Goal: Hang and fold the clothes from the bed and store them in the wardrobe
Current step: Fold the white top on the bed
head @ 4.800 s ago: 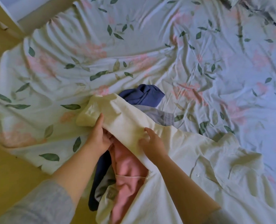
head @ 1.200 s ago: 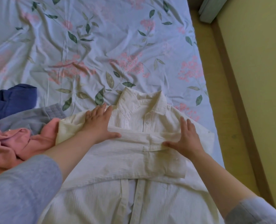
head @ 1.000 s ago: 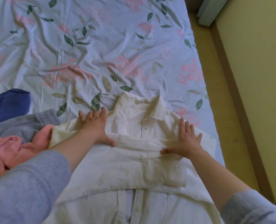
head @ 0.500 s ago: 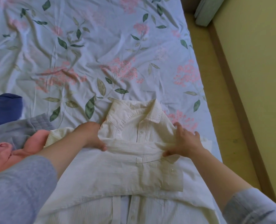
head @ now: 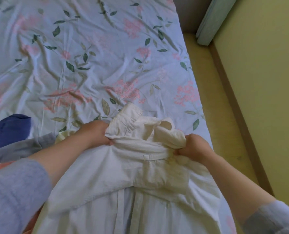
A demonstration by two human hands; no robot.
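Folding white shirt [head: 123, 174]: shoulder end in hand

Left hand [head: 96, 132]: clamped on shoulder fabric, beside the collar. Right hand [head: 193, 146]: clamped on the opposite shoulder. Shirt: stretched between both hands, sleeve folded across chest, hem toward the person, lying on bed [head: 89, 65]. Step: probably folding the top toward the hem. Next: even pull, edges aligned.

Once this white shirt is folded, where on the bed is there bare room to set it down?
Bare sheet lies beyond the collar of the white shirt, up to the bed's right edge. Crowded: the near left, where the blue garment, grey garment and pink garment pile beside the left hand.
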